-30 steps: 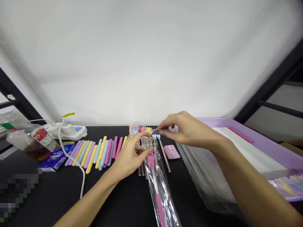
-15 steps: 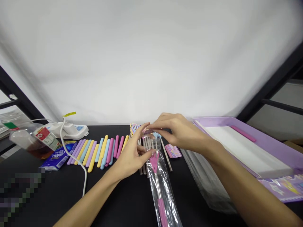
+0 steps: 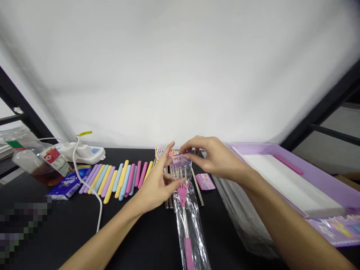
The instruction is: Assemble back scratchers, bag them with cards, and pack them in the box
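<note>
The right hand (image 3: 206,155) pinches a small printed card (image 3: 181,160) between thumb and fingertips. A second ago the card was seen nearly edge-on, up and to the right of the left fingers; now it is lower and further left, its purple printed face turned to view. It sits at the upper end of a clear bag (image 3: 197,234), though whether its edge has gone inside cannot be told.

The left hand (image 3: 153,183) keeps its grasp on the bag near that end, thumb laid over the plastic. Its index finger, bent over toward the card a second ago, now points upward, just left of the card.

Inside the bag lies a pink back scratcher (image 3: 182,193), claw toward the card and handle toward the person, much as before. The pink card stack (image 3: 206,182) stays on the dark surface (image 3: 152,240) right of the bag, beside a metal rod (image 3: 198,189). The coloured handles (image 3: 107,182) remain in their row on the left.
</note>
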`<state>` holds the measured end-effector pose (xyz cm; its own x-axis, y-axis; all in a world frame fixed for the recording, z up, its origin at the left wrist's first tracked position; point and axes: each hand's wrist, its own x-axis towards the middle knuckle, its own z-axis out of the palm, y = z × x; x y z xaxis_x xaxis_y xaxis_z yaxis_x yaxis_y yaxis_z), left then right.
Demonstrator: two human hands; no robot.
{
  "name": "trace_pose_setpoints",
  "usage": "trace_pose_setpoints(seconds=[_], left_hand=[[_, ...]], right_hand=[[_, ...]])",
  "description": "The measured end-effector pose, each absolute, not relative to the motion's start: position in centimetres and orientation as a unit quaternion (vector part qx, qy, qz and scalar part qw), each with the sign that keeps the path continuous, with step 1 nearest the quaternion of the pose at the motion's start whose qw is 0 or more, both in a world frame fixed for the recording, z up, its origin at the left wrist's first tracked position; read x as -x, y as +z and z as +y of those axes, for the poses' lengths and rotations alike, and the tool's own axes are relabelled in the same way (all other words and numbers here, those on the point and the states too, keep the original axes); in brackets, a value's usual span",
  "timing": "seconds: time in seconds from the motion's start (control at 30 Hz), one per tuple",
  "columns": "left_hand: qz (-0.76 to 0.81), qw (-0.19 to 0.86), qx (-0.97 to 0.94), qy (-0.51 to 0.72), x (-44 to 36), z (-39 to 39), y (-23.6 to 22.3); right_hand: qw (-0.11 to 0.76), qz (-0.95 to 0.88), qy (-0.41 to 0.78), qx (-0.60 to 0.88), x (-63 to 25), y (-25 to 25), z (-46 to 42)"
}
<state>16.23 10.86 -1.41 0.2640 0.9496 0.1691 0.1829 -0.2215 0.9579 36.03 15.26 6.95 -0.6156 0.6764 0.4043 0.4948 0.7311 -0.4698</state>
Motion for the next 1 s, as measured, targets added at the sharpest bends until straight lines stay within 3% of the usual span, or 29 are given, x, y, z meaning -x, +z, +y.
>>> trace_pose_setpoints(seconds=[0.33, 0.63, 1.0], left_hand=[[0.428, 0.442, -0.646, 0.451, -16.4, 11.0, -1.5], [0.428, 0.445, -0.636, 0.463, -16.4, 11.3, -1.7], [0.414, 0.467, -0.621, 0.475, -16.6, 11.2, -1.4]], right_hand=[[0.316, -0.882, 0.101, 0.335, -35.8, 6.6, 15.4], [0.272, -0.846, 0.274, 0.369, -36.4, 6.7, 15.8], [0.259, -0.845, 0.308, 0.353, -36.7, 6.7, 16.1]])
